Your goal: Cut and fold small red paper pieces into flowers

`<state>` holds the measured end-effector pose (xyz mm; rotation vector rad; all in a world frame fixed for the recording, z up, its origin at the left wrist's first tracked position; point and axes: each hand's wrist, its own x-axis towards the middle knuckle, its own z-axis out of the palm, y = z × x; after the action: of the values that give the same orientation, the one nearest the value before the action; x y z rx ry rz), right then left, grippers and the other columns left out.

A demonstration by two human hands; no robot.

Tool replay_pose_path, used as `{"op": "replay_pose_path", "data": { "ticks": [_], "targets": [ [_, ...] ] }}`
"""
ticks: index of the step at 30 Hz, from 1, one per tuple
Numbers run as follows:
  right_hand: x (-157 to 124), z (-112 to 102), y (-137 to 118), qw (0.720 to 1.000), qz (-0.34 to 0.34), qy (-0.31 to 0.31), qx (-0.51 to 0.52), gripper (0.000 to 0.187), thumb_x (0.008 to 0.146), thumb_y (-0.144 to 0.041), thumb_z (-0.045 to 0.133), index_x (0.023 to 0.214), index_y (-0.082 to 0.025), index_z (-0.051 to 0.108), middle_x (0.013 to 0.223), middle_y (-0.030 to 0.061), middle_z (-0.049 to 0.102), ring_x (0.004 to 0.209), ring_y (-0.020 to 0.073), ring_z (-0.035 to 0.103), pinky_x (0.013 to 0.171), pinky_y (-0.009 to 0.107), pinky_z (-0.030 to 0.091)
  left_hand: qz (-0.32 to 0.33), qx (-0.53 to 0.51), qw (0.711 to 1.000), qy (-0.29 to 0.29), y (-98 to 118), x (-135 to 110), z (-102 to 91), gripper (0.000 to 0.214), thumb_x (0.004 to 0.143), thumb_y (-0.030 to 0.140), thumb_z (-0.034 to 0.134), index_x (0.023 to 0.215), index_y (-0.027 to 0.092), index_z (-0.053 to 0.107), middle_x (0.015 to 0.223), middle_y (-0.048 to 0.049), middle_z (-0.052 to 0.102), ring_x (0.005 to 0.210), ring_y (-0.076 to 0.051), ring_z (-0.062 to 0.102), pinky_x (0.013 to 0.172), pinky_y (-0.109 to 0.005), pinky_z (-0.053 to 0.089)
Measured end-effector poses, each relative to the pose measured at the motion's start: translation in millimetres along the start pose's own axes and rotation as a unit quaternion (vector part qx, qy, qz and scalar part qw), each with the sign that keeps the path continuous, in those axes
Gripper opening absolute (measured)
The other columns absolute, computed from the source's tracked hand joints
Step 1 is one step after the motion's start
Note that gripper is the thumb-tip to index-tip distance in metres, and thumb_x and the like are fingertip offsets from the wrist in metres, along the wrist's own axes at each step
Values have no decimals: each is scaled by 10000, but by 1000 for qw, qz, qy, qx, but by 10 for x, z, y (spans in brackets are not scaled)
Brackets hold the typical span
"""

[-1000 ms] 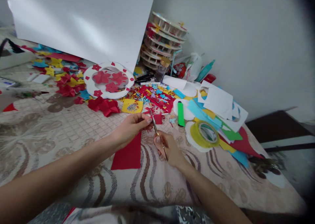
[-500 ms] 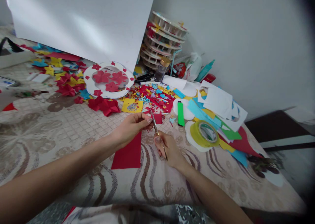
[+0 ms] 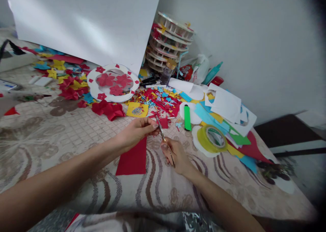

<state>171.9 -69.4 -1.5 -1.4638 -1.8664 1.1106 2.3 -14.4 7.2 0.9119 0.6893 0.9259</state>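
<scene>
Right hand (image 3: 177, 155): grip wrapped round scissors (image 3: 162, 134), tips up by left hand (image 3: 136, 132). Left grip: can't tell if it's closed on anything. Red paper (image 3: 131, 160) flat on table (image 3: 166, 193).

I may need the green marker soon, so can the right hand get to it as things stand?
Probably yes: the green marker lies beyond the right hand, with only tablecloth between them. That hand holds scissors, so it would likely need to put those down first.
</scene>
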Motion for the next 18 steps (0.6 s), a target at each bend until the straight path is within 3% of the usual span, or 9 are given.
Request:
{"op": "replay_pose_path", "data": {
  "ticks": [18],
  "targets": [
    [-139,-113,-92,997,-9,-21,-75,321,888,-411,384,636,-213,383,443,-46,415,411,109,395,437,231,277,-85,2,994,-68,178,-28,-21,126,660,214,738,668,161,624,760,-28,662,745,-126,623,813,-286,477]
  ]
}}
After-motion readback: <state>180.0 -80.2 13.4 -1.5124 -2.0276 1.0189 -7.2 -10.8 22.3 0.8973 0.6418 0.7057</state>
